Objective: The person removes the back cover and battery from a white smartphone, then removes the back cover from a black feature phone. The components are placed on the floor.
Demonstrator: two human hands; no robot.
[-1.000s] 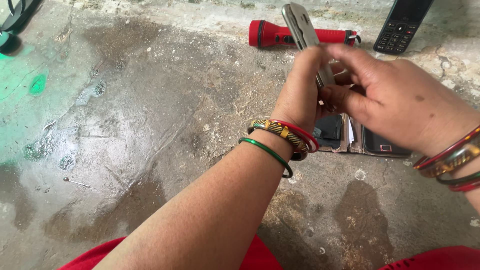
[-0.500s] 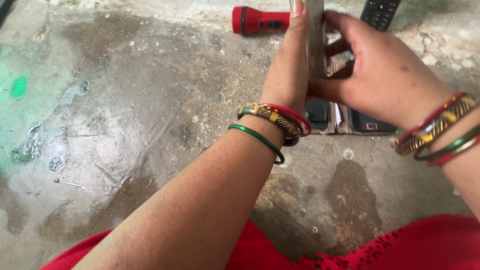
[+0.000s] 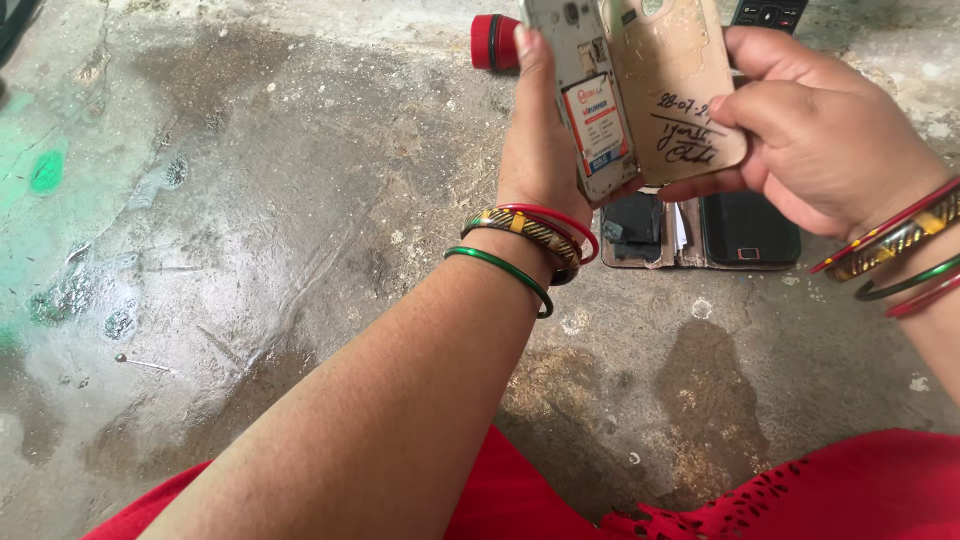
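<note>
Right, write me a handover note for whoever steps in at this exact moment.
Left hand: holds the opened phone upright, back side toward the camera, battery showing in its bay.
Right hand: grip on the tan back cover, which is off the phone and held beside it, inner face up.
On the floor: a dark phone in an open wallet case below the hands, a red torch and a keypad phone beyond them.
Done: back cover is off.
Left: battery is not yet out; cover not refitted.

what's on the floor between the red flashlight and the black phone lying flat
The opened phone and its tan back cover, held above the floor, cover that stretch in the head view.
</note>
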